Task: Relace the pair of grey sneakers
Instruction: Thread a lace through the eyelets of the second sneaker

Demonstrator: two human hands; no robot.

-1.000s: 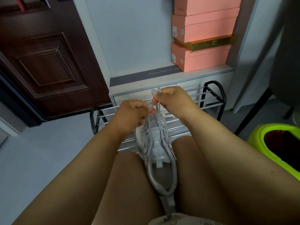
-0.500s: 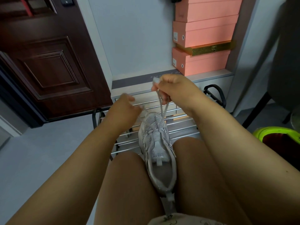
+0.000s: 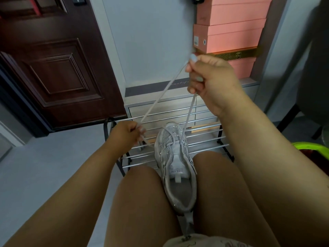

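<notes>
Setting: a seated person looked down at a grey sneaker (image 3: 175,163) wedged between their bare thighs, toe pointing away toward a metal shoe rack (image 3: 204,129) on the floor.
Right hand: the right hand (image 3: 211,81) was raised high, well above the sneaker, fingers clamped on the grey lace (image 3: 160,98).
Left hand: the left hand (image 3: 127,132) was low, just beside the toe, pinched shut on the other part of the same lace.
Lace: one run stretched taut from hand to hand; a second run dropped from the right hand down to the eyelets near the toe.
What changed: half a second earlier the right hand sat much closer to the sneaker and the lace was short; now it had risen and the lace had lengthened, while the left hand had closed on it.
Meaning for the task: probably slack being drawn through a lower eyelet, so lacing seemed at an early stage; the upper eyelets looked empty.
Hard to make out: the lace tips were hidden inside both fists, and the exact eyelet was too small to tell.
Not visible: the second sneaker of the pair.
Background: pink shoe boxes (image 3: 229,38) stacked behind the right hand.
</notes>
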